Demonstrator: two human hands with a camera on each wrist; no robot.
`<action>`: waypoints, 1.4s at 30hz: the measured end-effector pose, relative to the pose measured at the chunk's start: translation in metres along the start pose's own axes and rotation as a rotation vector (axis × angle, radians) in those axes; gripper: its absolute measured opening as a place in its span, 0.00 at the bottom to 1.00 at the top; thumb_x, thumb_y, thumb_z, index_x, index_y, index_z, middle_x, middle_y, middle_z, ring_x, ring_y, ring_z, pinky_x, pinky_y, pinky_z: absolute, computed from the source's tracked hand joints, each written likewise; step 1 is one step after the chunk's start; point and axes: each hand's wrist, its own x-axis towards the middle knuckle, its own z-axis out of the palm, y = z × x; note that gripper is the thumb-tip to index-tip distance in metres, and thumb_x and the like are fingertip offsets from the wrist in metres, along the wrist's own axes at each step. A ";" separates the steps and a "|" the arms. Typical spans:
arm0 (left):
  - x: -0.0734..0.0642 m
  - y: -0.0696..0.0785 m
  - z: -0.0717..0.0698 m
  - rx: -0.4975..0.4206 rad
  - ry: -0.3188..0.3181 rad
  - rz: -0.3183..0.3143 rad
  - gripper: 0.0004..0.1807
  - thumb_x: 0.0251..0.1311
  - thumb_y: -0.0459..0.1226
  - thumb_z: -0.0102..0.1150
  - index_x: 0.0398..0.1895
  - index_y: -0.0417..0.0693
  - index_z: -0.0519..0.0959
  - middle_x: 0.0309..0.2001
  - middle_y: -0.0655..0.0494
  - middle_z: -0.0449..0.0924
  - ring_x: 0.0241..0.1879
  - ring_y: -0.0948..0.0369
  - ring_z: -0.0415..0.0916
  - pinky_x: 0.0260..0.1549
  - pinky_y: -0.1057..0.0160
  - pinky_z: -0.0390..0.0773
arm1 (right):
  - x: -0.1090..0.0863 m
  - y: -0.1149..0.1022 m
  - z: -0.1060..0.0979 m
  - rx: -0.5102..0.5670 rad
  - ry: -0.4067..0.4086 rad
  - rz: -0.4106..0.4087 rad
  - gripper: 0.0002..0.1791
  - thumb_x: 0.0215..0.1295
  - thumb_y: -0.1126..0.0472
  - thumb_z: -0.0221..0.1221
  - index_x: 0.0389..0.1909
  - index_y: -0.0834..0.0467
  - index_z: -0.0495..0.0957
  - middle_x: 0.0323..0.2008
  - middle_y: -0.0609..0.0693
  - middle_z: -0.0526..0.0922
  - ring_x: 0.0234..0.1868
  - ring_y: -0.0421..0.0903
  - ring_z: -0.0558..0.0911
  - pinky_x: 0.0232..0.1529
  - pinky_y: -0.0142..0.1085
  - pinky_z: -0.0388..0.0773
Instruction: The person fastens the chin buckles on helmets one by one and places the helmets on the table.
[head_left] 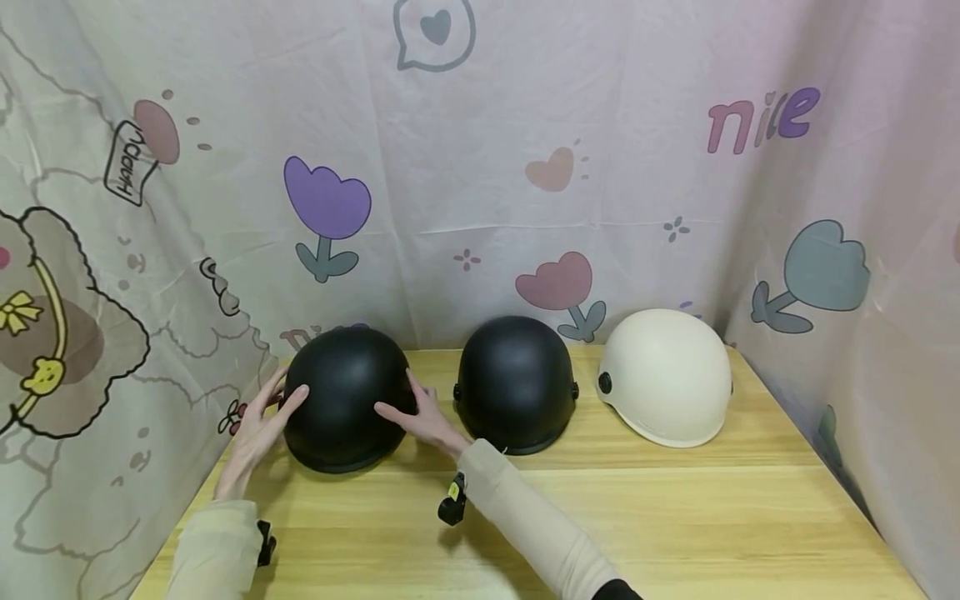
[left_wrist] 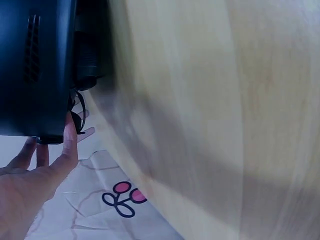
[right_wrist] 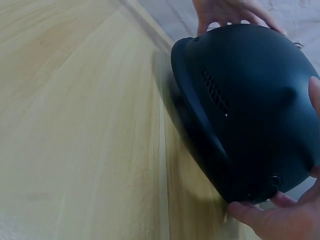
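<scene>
On the table, at the left end, see the left helmet (cannot tell whether lifted clear), near the middle helmet, well apart from the white helmet. Best press evenly from 2 sides, tilting little. Held between left hand and right hand, both spread wide, thumbs on the near face, fingers round the sides.

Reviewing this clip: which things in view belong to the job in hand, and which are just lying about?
In hand:
- leftmost black helmet, gripped from both sides
- left hand
- right hand

Apparently just there:
- middle black helmet
- white helmet
- patterned cloth behind
</scene>
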 end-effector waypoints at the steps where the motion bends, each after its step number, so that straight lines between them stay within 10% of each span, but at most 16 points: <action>1: 0.000 0.002 0.000 0.003 0.000 -0.001 0.41 0.71 0.60 0.48 0.82 0.70 0.46 0.78 0.34 0.53 0.74 0.36 0.52 0.62 0.24 0.54 | 0.000 0.000 0.000 -0.003 0.002 -0.002 0.54 0.58 0.25 0.58 0.80 0.30 0.41 0.78 0.60 0.49 0.76 0.63 0.60 0.71 0.64 0.63; 15: 0.000 0.013 0.003 0.031 0.074 -0.108 0.41 0.68 0.66 0.45 0.81 0.70 0.49 0.81 0.37 0.45 0.68 0.35 0.60 0.55 0.34 0.67 | 0.000 -0.003 0.000 0.001 0.044 0.026 0.53 0.58 0.20 0.53 0.78 0.25 0.37 0.81 0.62 0.40 0.80 0.65 0.50 0.72 0.68 0.57; 25: 0.003 0.024 0.004 -0.099 0.156 -0.097 0.41 0.68 0.63 0.51 0.79 0.59 0.58 0.77 0.41 0.59 0.74 0.43 0.61 0.71 0.39 0.60 | 0.001 -0.008 -0.001 -0.016 0.072 0.037 0.58 0.56 0.17 0.50 0.81 0.35 0.38 0.82 0.57 0.44 0.82 0.59 0.49 0.75 0.62 0.57; 32: 0.008 0.025 0.006 -0.178 0.188 -0.108 0.40 0.68 0.61 0.52 0.78 0.55 0.61 0.78 0.44 0.57 0.77 0.44 0.56 0.75 0.44 0.58 | 0.009 -0.016 -0.008 0.081 0.091 -0.098 0.58 0.60 0.27 0.58 0.81 0.45 0.40 0.81 0.55 0.45 0.81 0.55 0.52 0.77 0.57 0.58; 37: 0.008 0.023 0.006 -0.223 0.215 -0.172 0.36 0.68 0.59 0.54 0.76 0.57 0.65 0.68 0.53 0.73 0.60 0.65 0.74 0.58 0.68 0.74 | 0.012 -0.020 -0.014 0.069 0.072 -0.135 0.54 0.62 0.28 0.58 0.81 0.36 0.40 0.82 0.51 0.41 0.82 0.52 0.48 0.77 0.58 0.55; 42: 0.010 0.026 0.004 -0.508 0.175 -0.213 0.30 0.67 0.52 0.61 0.69 0.58 0.68 0.39 0.78 0.79 0.37 0.79 0.77 0.36 0.78 0.77 | 0.012 -0.020 -0.017 0.055 0.082 -0.135 0.54 0.62 0.28 0.58 0.81 0.38 0.40 0.83 0.49 0.41 0.82 0.51 0.48 0.78 0.57 0.55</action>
